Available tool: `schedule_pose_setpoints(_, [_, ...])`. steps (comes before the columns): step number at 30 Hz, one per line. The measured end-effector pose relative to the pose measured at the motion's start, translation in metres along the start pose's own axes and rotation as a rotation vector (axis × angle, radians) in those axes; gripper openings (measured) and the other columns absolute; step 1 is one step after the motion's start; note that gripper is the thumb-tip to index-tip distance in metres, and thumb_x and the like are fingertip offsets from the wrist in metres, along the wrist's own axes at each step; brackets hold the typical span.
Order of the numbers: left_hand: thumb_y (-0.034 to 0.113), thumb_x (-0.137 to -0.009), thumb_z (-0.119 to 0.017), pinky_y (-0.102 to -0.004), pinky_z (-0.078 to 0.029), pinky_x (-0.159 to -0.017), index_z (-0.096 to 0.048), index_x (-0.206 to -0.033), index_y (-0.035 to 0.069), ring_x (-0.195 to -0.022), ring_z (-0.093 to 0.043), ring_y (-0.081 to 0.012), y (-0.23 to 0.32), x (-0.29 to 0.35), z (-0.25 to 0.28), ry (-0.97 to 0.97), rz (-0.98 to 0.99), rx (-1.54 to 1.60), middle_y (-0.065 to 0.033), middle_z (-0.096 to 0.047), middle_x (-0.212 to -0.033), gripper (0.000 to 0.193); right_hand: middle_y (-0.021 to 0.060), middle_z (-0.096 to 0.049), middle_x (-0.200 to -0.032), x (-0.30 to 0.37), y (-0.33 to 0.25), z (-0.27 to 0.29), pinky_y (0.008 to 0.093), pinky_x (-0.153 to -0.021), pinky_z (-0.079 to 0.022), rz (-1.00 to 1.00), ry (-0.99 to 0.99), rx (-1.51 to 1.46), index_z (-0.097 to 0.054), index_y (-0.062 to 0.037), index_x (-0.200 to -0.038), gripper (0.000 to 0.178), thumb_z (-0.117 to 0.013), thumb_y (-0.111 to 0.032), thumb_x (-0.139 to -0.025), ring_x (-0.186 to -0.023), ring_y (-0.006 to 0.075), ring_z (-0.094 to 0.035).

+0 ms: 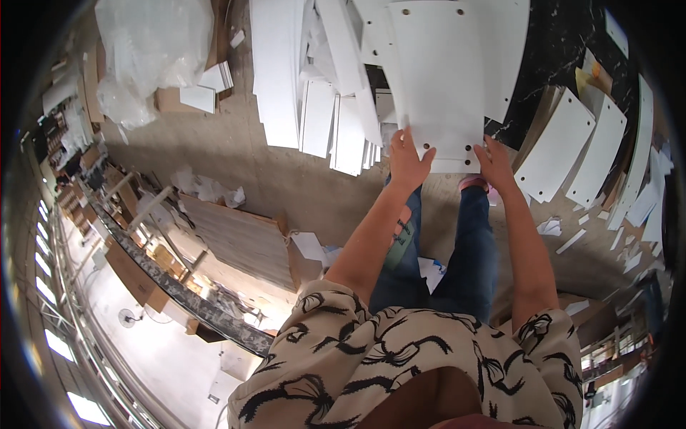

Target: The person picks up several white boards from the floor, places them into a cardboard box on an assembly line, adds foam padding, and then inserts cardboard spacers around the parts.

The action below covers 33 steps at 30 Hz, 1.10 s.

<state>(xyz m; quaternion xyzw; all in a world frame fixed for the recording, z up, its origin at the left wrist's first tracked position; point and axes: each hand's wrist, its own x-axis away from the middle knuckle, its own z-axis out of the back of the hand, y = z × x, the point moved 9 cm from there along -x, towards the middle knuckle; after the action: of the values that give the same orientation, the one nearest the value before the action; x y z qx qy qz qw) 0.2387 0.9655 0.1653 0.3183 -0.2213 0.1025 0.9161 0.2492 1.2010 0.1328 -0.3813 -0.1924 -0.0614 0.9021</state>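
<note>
A white panel [444, 82] with dark round holes near its corners stretches out in front of me. My left hand [410, 161] holds its near left corner, thumb lying on the top face. At the near right corner my right hand [496, 166] grips the edge, with the fingertips partly hidden. Beneath this panel lie more white panels [509, 43], one sticking out on the right. Whether the held panel rests fully on them I cannot tell.
White boards [275, 86] and strips [346, 136] are stacked to the left. Drilled white panels [556, 146] lean at the right, near a black marbled surface [554, 50]. Clear plastic wrap [153, 46] lies far left. Paper scraps [572, 242] litter the floor by my feet.
</note>
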Motion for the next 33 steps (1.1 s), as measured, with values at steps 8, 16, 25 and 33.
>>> schedule_pose_setpoints(8, [0.016,-0.079,-0.062,-0.0354,-0.048,-0.059,-0.063,-0.077,0.005,-0.063,-0.061,-0.0285,-0.075,0.002,0.052,0.355,0.253,0.455,-0.0130,-0.063,-0.071,0.011,0.0127,-0.060,-0.113,0.010,0.006,-0.012,0.0304,-0.088,-0.043,-0.482,-0.294,-0.397,-0.043,-0.0036,-0.128,0.045,-0.053,-0.029,-0.092,-0.103,0.0185,-0.057])
schedule_pose_setpoints(16, [0.037,-0.061,-0.080,-0.0492,-0.033,-0.100,-0.020,-0.142,0.010,-0.126,-0.034,-0.0381,-0.300,-0.002,-0.013,-0.188,0.596,-0.301,-0.0234,-0.034,-0.135,0.104,0.0055,-0.059,-0.094,0.013,0.016,-0.024,0.0242,-0.072,-0.043,-0.449,-0.438,-0.161,-0.046,-0.0033,-0.124,0.035,-0.048,-0.023,-0.095,-0.080,0.0122,-0.052])
schedule_pose_setpoints(25, [0.037,-0.050,-0.084,-0.0515,-0.018,-0.105,-0.025,-0.140,0.017,-0.127,-0.026,-0.0413,-0.315,-0.034,-0.020,0.132,0.405,-0.316,-0.0257,-0.028,-0.133,0.109,0.0097,-0.055,-0.109,0.014,0.016,-0.017,0.0300,-0.082,-0.045,-0.461,-0.363,-0.075,-0.038,-0.0017,-0.132,0.042,-0.040,-0.027,-0.098,-0.096,0.0169,-0.052])
schedule_pose_setpoints(33, [0.031,-0.048,-0.080,-0.0531,-0.023,-0.099,-0.029,-0.139,0.022,-0.120,-0.031,-0.0399,-0.324,0.015,0.065,0.313,0.311,-0.354,-0.0207,-0.032,-0.128,0.105,0.0103,-0.054,-0.109,0.013,0.017,-0.016,0.0319,-0.082,-0.047,-0.514,-0.468,-0.112,-0.039,-0.0036,-0.131,0.042,-0.038,-0.031,-0.099,-0.095,0.0181,-0.054])
